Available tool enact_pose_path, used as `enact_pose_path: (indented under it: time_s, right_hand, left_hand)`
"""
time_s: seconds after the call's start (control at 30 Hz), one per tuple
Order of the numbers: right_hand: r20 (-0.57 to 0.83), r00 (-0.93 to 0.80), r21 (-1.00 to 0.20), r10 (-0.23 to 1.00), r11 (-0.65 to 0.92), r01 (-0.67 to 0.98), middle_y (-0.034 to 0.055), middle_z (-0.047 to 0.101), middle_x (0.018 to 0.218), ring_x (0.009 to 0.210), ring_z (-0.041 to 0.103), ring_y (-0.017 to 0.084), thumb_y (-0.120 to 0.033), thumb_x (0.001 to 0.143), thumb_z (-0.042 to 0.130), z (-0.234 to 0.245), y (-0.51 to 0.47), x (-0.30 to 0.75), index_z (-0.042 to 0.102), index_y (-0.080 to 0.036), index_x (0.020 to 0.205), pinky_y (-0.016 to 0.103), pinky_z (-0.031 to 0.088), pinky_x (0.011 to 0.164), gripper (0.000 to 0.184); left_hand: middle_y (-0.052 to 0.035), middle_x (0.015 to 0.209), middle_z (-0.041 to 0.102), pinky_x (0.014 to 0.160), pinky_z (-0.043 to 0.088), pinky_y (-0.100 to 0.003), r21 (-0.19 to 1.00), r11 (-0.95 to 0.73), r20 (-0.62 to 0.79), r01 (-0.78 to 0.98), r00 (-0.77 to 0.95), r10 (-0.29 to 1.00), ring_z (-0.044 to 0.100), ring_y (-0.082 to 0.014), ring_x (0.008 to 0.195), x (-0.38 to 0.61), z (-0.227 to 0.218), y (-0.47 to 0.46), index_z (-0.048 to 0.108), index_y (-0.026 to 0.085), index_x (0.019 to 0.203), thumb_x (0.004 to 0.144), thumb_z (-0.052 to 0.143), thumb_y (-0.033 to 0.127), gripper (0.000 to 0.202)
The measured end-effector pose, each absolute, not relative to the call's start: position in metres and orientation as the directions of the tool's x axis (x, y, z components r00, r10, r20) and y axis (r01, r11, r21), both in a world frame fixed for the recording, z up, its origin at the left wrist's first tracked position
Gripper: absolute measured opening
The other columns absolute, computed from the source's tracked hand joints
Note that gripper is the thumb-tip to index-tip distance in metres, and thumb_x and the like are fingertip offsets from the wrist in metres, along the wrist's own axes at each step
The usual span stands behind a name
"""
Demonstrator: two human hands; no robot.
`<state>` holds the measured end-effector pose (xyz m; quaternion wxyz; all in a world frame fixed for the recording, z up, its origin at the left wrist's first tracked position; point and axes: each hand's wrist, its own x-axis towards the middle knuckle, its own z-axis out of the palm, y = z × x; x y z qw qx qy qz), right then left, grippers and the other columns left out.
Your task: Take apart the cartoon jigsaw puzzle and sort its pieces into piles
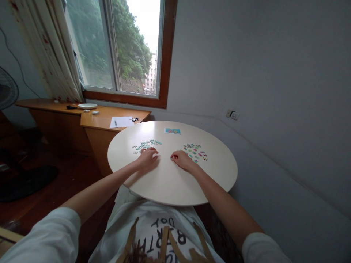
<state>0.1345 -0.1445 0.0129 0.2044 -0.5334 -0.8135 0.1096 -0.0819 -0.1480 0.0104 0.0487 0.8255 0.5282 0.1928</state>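
A round cream table (170, 182) stands in front of me. My left hand (148, 158) rests on it with fingers curled, next to a scatter of pale blue-green puzzle pieces (146, 145). My right hand (181, 159) lies on the table with fingers bent, its fingertips pinched at a spot I cannot make out, right beside a pile of pink, green and blue puzzle pieces (195, 151). A small picture card (172, 130) lies at the table's far edge.
A wooden desk (106, 122) under the window holds a sheet of paper (121, 121), a white plate (87, 106) and small items. A fan (7, 91) stands at the left. A wall socket (232, 114) sits on the grey wall to the right.
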Motion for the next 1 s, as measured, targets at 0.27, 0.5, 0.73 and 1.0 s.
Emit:
enact_pose_path:
  time_s: [0.27, 0.5, 0.73, 1.0]
  right_hand:
    - [0.328, -0.361, -0.332, 0.873, 0.464, 0.821, 0.0078, 0.069, 0.095, 0.085, 0.062, 0.016, -0.013, 0.081, 0.049, -0.001, -0.129, 0.105, 0.071, -0.016, 0.093, 0.025, 0.044, 0.082, 0.025]
    - [0.373, -0.302, -0.452, 0.877, 0.457, 0.766, 0.0057, 0.069, 0.106, 0.097, 0.062, 0.014, -0.013, 0.086, 0.045, -0.005, -0.125, 0.114, 0.067, -0.017, 0.102, 0.024, 0.043, 0.091, 0.028]
    - [0.346, -0.264, -0.356, 0.9, 0.387, 0.851, 0.0079, 0.066, 0.112, 0.104, 0.059, 0.017, -0.012, 0.084, 0.046, 0.006, -0.135, 0.147, 0.064, -0.017, 0.108, 0.031, 0.04, 0.096, 0.03]
    - [0.148, -0.206, -0.125, 0.967, 0.225, 0.966, 0.0109, 0.022, 0.151, 0.139, 0.016, 0.029, -0.053, 0.086, 0.043, 0.004, -0.16, 0.187, 0.032, -0.03, 0.14, 0.054, 0.01, 0.108, 0.059]
  left_hand:
    - [-0.0154, 0.132, 0.048, 0.109, 0.012, -0.056, 0.192, -0.603, 0.222, 0.775, 0.564, 0.796, 0.04, -0.0236, 0.126, -0.049, -0.002, -0.174, 0.049, 0.02, 0.121, 0.091, 0.027, 0.042, 0.043]
    - [-0.0174, 0.146, 0.031, 0.109, -0.004, -0.057, 0.145, -0.589, 0.143, 0.795, 0.572, 0.807, 0.023, -0.0271, 0.137, -0.043, -0.001, -0.165, 0.033, 0.014, 0.137, 0.091, 0.022, 0.047, 0.058]
    - [-0.0168, 0.142, 0.038, 0.106, -0.01, -0.06, 0.078, -0.534, 0.142, 0.842, 0.52, 0.842, 0.031, -0.0303, 0.133, -0.04, 0.001, -0.144, 0.039, 0.016, 0.133, 0.09, 0.023, 0.047, 0.056]
    - [-0.0179, 0.146, 0.032, 0.105, -0.008, -0.062, 0.075, -0.368, 0.105, 0.927, 0.359, 0.927, 0.022, -0.0323, 0.137, -0.058, 0.002, -0.111, 0.04, 0.013, 0.134, 0.089, 0.02, 0.049, 0.061]
